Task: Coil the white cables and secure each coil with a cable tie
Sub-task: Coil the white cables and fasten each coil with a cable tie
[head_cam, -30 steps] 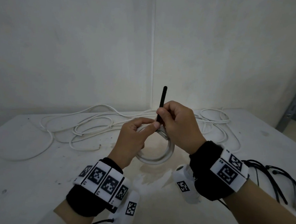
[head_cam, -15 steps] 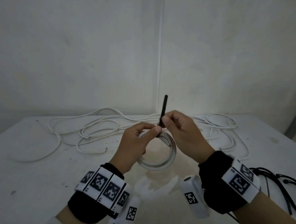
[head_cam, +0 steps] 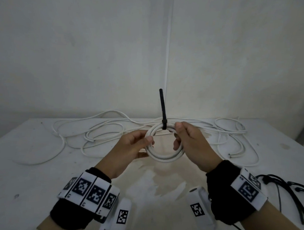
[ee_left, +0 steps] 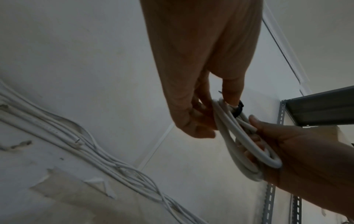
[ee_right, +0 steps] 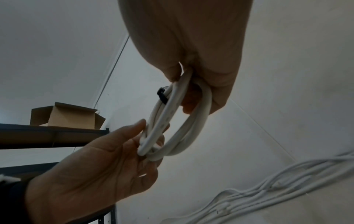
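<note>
White table (head_cam: 38, 161), both hands gripping coil (head_cam: 164, 155), cardboard box (ee_right: 65, 116) (right wrist only)

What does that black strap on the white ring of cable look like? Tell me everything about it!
The cable tie is a thin black strip that looks like plastic. It is looped around the top of the white cable coil, closed through its small square head, and its long tail sticks almost straight up. The coil is held above the table. The left hand pinches the coil's left side and the right hand grips its right side, just beside the tie. No finger plainly touches the tie.
</note>
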The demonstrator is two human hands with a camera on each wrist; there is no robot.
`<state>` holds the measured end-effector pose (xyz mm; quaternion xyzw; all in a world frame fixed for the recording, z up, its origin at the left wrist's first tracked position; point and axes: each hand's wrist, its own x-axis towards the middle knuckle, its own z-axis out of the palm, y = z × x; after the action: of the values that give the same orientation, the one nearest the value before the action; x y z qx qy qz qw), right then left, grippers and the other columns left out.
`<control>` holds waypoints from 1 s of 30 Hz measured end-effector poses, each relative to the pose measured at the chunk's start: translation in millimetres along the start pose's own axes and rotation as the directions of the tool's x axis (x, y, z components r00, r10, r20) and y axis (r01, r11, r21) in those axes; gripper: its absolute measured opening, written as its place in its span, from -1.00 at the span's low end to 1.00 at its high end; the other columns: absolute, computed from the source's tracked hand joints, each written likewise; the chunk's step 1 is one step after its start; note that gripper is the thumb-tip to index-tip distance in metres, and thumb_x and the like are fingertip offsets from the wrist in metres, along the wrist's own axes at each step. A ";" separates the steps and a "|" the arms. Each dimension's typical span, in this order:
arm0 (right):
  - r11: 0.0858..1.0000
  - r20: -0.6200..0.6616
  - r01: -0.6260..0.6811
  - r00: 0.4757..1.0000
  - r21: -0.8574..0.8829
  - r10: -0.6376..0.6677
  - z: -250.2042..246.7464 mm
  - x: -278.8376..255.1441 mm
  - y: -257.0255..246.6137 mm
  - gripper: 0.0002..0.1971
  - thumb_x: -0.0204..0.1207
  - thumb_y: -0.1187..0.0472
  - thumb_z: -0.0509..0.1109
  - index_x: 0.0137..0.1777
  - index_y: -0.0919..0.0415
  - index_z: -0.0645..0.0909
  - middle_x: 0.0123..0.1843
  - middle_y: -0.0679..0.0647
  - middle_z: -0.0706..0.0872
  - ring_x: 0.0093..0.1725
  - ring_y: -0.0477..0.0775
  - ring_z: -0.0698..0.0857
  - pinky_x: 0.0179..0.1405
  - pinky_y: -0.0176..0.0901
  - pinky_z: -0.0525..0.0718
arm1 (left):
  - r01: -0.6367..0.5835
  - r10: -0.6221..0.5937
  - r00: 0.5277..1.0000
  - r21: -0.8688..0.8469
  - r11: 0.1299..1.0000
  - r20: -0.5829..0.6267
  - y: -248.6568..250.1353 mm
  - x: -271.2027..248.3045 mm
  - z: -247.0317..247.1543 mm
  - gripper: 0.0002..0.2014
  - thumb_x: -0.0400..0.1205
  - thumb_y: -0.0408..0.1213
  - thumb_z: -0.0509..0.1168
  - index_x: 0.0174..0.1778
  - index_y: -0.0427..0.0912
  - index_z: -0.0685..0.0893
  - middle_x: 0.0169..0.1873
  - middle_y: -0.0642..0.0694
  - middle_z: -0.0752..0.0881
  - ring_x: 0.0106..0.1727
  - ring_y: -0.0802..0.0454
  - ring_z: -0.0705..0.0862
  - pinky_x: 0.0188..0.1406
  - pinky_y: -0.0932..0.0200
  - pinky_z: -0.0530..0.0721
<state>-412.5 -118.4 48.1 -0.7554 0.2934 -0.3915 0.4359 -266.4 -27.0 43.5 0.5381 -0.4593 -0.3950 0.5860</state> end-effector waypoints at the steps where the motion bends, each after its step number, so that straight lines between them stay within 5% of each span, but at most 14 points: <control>1: 1.000 -0.005 -0.011 1.000 0.008 0.011 0.3 0.2 0.6 -0.68 0.68 0.12 0.05 -0.32 0.17 0.35 -0.46 0.05 0.43 -0.58 -0.20 0.52 -0.58 -0.42 0.35 | 0.004 -0.004 1.000 0.008 1.000 0.018 -0.9 -1.0 -1.2 -0.86 0.65 -0.35 0.20 -0.05 -0.12 0.68 -0.36 0.05 0.70 -0.31 0.22 0.67 -0.18 0.28 0.73; 9: 1.000 0.049 0.019 0.999 -0.015 -0.019 12.4 -0.1 -3.2 -0.69 0.70 0.17 0.02 -0.28 0.20 0.40 -0.34 0.11 0.55 -0.48 -0.28 0.56 -0.45 -0.50 0.43 | -0.106 0.117 0.980 0.077 0.991 -0.163 -6.2 5.6 -10.3 -0.84 0.65 -0.42 0.20 0.04 -0.25 0.68 -0.39 -0.04 0.70 -0.41 0.27 0.67 -0.25 0.30 0.74; 13: 1.000 0.103 -0.019 0.995 -0.008 0.019 25.0 1.0 -5.2 -0.73 0.70 0.20 0.02 -0.24 0.10 0.40 -0.34 0.00 0.57 -0.34 -0.07 0.64 -0.32 -0.34 0.52 | -0.117 0.126 0.957 0.051 0.992 -0.261 -5.6 -0.2 -21.4 -0.80 0.60 -0.44 0.28 -0.01 -0.03 0.67 -0.43 0.04 0.77 -0.39 0.23 0.72 -0.32 0.33 0.74; 17: 0.998 0.121 -0.021 0.993 0.063 0.013 55.5 4.8 -4.6 -0.80 0.69 0.24 0.05 0.16 0.08 0.47 -0.17 0.00 0.59 -0.25 -0.04 0.65 -0.16 -0.16 0.55 | -0.108 0.162 0.943 0.191 0.976 -0.292 -4.2 -11.9 -43.6 -0.78 0.59 -0.44 0.29 0.13 -0.16 0.66 -0.32 -0.07 0.75 -0.40 0.27 0.71 -0.35 0.39 0.70; 20: 0.998 0.135 -0.047 0.990 0.036 0.041 85.9 7.4 0.5 -0.63 0.68 0.20 0.06 0.47 0.19 0.33 0.08 0.07 0.61 -0.14 0.00 0.67 -0.09 -0.18 0.55 | -0.070 0.139 0.928 0.206 0.976 -0.345 -7.0 -20.7 -63.9 -0.80 0.59 -0.41 0.31 0.11 -0.14 0.63 -0.31 -0.09 0.76 -0.43 0.31 0.69 -0.39 0.39 0.69; 23: 0.998 0.210 -0.065 0.976 0.000 0.064 109.5 10.3 2.9 -0.60 0.69 0.20 0.05 0.51 0.18 0.30 0.28 0.08 0.58 0.01 0.03 0.68 -0.04 -0.23 0.55 | -0.026 0.124 0.924 0.264 0.964 -0.362 -10.7 -30.4 -86.4 -0.85 0.60 -0.38 0.31 0.04 -0.10 0.64 -0.34 -0.08 0.76 -0.42 0.27 0.69 -0.38 0.34 0.70; 27: 0.996 0.326 -0.054 0.942 -0.076 0.076 139.3 11.5 -1.4 -0.57 0.69 0.14 0.07 0.54 0.15 0.29 0.32 0.02 0.58 0.23 0.01 0.64 0.30 -0.06 0.52 | 0.038 0.086 0.918 0.303 0.952 -0.386 -14.9 -46.4 -122.8 -0.87 0.61 -0.37 0.30 0.04 -0.10 0.63 -0.35 -0.08 0.75 -0.36 0.14 0.70 -0.32 0.26 0.74; 30: 0.991 0.416 -0.046 0.904 -0.124 0.094 161.1 10.5 -11.0 -0.50 0.66 0.06 0.09 0.58 0.12 0.20 0.46 -0.08 0.42 0.37 -0.17 0.45 0.34 -0.35 0.33 | 0.100 0.033 0.912 0.300 0.949 -0.409 -16.5 -61.2 -157.0 -0.87 0.62 -0.39 0.28 0.04 -0.13 0.63 -0.35 -0.12 0.74 -0.40 0.18 0.70 -0.32 0.26 0.72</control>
<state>-269.4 -52.7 10.9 -0.8341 0.2410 -0.1865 0.4599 -130.9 71.9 20.4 0.7029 -0.3739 -0.2054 0.5691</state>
